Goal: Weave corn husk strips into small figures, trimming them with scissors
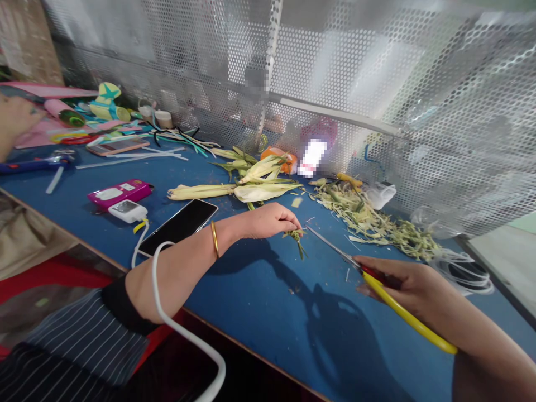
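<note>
My left hand (268, 220), with a gold bangle at the wrist, is closed in a pinch over the blue table (259, 312). From its fingertips hangs a small green sprig-like piece (298, 244), apparently plant husk. My right hand (397, 279) grips scissors (381, 290) with yellow and red handles. Their blades point left, the tips close to the green piece, and look nearly together. Behind my left hand lie pale corn husks (263, 192). A pile of shredded husk scraps (352, 209) spreads beyond the scissors, with small green pieces (412, 237) at its right end.
A black-screened phone (180, 226), a magenta box (121, 192) and a white corded device (128, 211) lie left of my forearm. White cable coils (464, 271) sit at right. A perforated metal screen (343, 67) borders the back. Another person's hand (19, 123) appears far left.
</note>
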`<state>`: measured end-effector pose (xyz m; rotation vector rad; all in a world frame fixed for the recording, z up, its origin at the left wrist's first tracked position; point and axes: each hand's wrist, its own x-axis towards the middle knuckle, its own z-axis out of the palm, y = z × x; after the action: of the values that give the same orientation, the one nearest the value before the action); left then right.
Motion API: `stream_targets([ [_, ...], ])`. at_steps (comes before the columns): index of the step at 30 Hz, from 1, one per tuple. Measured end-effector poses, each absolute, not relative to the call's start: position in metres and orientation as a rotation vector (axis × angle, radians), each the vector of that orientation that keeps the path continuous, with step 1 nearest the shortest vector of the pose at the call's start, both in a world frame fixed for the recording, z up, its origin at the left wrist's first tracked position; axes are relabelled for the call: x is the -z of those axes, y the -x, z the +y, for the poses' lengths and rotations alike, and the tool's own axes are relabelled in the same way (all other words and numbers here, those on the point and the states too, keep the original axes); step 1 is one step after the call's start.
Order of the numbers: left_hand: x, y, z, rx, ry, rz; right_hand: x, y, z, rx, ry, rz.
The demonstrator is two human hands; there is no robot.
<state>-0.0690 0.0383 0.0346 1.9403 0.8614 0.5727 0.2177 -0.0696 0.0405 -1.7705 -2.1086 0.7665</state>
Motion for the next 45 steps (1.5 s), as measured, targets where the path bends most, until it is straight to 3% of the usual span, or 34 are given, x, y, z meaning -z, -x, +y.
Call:
stream_targets([
  [12, -0.026, 0.060, 0.037, -0.772, -1.674, 0.966, -0.016, -0.179, -0.052, 0.055, 2.253, -2.269],
  [16, -0.018, 0.058, 0.036, -0.818, -1.638, 0.962, -0.009, -0.174, -0.054, 0.014, 2.094, -2.396],
  [19, -0.014, 0.056, 0.033, -0.860, -1.664, 0.955, -0.010, -0.171, -0.055, -0.104, 1.901, -2.159],
  [24, -0.016, 0.049, 0.020, -0.868, -1.883, 0.969, -0.004, -0.146, -0.054, -0.763, 1.520, -1.629],
  [27, -0.018, 0.046, 0.013, -0.872, -1.972, 0.957, 0.002, -0.131, -0.053, -0.979, 1.448, -1.488],
  [33, -0.010, 0.042, 0.012, -0.918, -1.585, 0.871, 0.004, -0.124, -0.053, -1.013, 1.400, -1.207],
  [45, -0.002, 0.021, -0.008, -0.971, -1.023, 0.932, 0.018, -0.104, -0.059, -0.858, 1.433, -1.281],
])
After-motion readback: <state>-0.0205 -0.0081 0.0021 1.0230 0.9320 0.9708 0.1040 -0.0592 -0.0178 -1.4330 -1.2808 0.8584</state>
